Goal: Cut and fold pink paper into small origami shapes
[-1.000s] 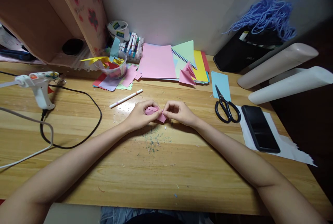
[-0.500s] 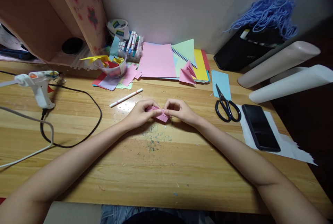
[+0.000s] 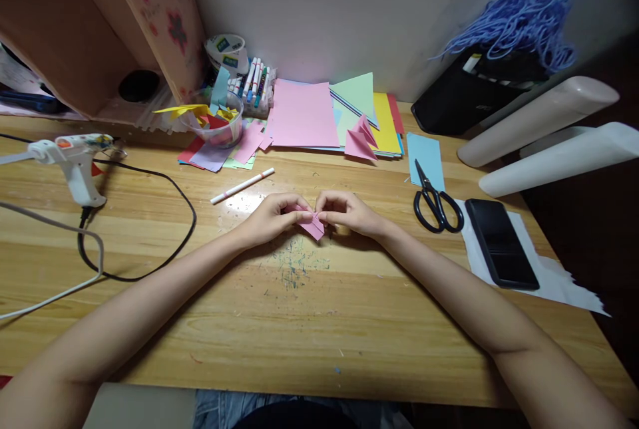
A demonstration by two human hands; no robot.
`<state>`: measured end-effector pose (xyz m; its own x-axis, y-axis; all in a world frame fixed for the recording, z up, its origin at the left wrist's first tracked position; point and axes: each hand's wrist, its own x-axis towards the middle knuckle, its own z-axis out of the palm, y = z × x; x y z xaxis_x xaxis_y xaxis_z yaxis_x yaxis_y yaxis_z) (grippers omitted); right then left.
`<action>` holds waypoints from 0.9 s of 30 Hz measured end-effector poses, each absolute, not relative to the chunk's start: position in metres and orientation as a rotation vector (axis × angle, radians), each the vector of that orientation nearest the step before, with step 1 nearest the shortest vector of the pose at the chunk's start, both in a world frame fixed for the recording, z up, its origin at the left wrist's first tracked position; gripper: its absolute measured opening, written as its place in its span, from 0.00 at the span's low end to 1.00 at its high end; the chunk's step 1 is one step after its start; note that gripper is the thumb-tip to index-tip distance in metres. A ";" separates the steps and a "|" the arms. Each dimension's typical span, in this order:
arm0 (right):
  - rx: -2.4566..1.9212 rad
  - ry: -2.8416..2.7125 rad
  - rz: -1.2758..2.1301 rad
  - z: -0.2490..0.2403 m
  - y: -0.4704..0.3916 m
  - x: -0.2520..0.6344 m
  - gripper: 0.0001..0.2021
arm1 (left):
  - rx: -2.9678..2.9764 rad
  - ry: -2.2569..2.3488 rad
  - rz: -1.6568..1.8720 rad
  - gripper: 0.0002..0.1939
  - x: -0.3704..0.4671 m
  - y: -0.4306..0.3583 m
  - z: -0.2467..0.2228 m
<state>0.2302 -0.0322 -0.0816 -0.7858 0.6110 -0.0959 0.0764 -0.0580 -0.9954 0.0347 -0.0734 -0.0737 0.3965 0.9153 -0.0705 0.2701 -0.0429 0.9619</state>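
Yellow-brown wooden tabletop (image 3: 200,342): small folded pink paper (image 3: 314,227).
Pinched by left hand (image 3: 274,218) and, at far-right edge, right hand (image 3: 348,213); exposed length slanting rightward, towards wearer.

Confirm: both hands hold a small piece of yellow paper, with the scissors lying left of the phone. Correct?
Not yellow: the head view shows pink paper, held by the left hand and right hand. The scissors do lie left of the phone.
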 end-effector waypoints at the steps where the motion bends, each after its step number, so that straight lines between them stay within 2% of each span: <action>1: -0.736 -1.833 1.904 -0.082 -0.032 0.230 0.10 | 1.560 1.090 0.741 0.10 0.035 -0.073 -0.074; 12: -0.855 -1.804 1.698 -0.085 -0.039 0.225 0.11 | 1.601 1.268 0.716 0.11 0.038 -0.075 -0.071; 18: -0.772 -1.801 1.793 -0.080 -0.037 0.228 0.11 | 1.613 1.293 0.722 0.13 0.037 -0.075 -0.072; 27: -0.782 -1.826 1.934 -0.079 -0.030 0.229 0.10 | 1.655 1.258 0.759 0.11 0.035 -0.075 -0.074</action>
